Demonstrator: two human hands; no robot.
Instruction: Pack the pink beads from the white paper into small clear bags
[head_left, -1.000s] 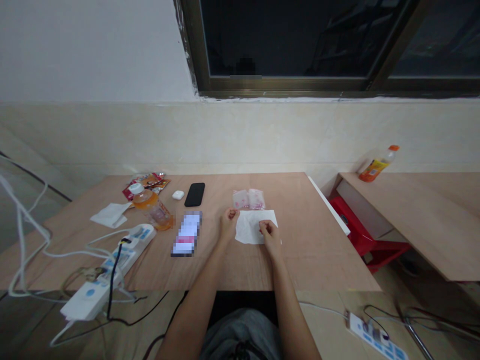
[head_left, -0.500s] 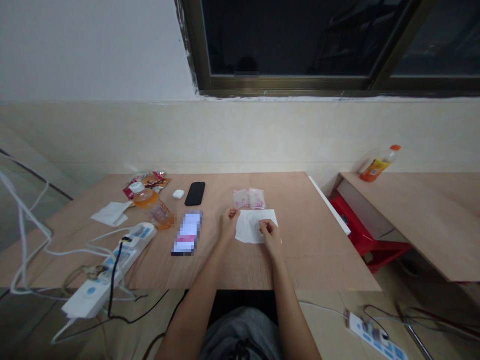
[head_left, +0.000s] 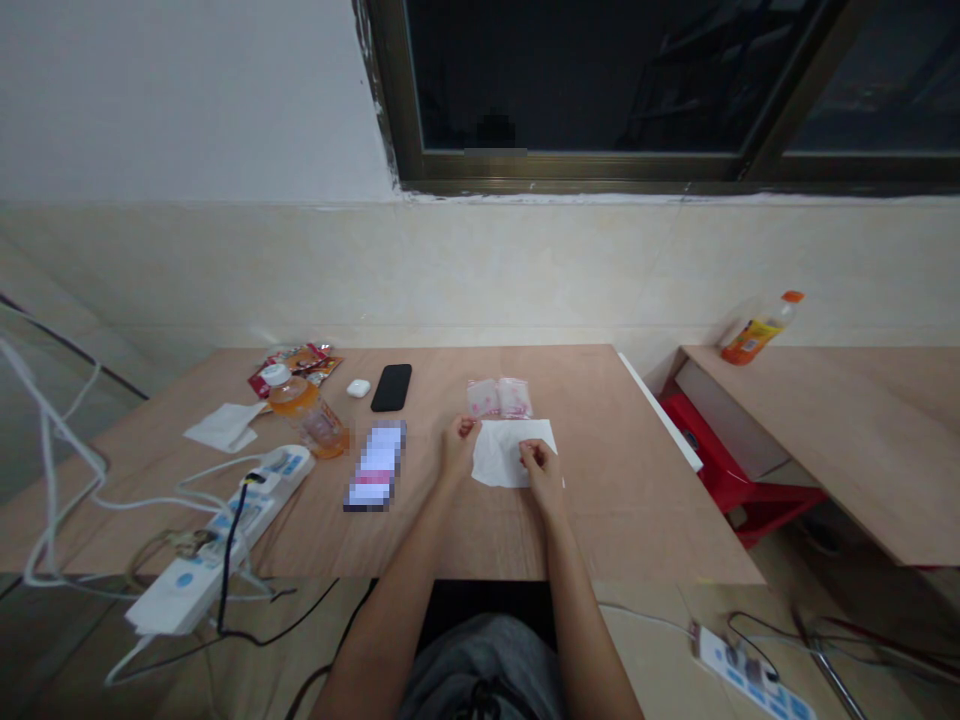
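Note:
A white sheet of tissue or thin paper [head_left: 496,462] lies on the wooden table [head_left: 630,480]. At its upper left corner, my left hand [head_left: 456,442] rests with fingers curled and pinched together; whether anything is between them is too small to see. Over the right part of the sheet is my right hand [head_left: 543,465], its thumb and fingertips closed in a pinch. What that pinch holds, if anything, I cannot make out. Just beyond the sheet sit two clear plastic packets with pink marks [head_left: 499,398], side by side and apart from both hands.
To the left are a lit phone [head_left: 376,465], a black phone [head_left: 391,388], a white earbud case [head_left: 358,388], an orange drink bottle [head_left: 307,412], wrappers [head_left: 319,362], a folded tissue [head_left: 225,427] and a corded power strip [head_left: 217,540]. Another bottle [head_left: 757,335] stands on the right table.

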